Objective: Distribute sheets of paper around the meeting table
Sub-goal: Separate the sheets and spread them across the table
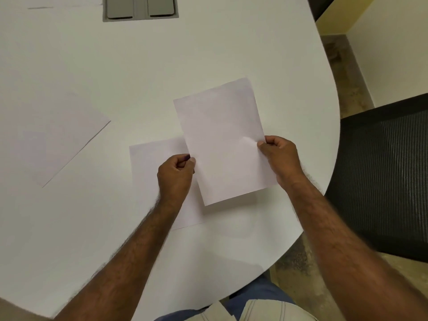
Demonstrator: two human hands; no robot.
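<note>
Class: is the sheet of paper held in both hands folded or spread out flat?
Spread. The held sheet shows its full rectangle, pinched at opposite edges by the left hand and right hand; only a small crease near the right thumb.

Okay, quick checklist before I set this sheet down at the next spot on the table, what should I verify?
1. Held sheet gripped on both sides: ok, left hand and right hand pinch its edges.
2. Only one sheet in hand: cannot tell.
3. Sheet flat: not ok, small crease near the right thumb.
4. Sheet on the table below already placed: ok.
5. Far left sheet placed: ok.
6. Bare table by the black chair: ok.
</note>
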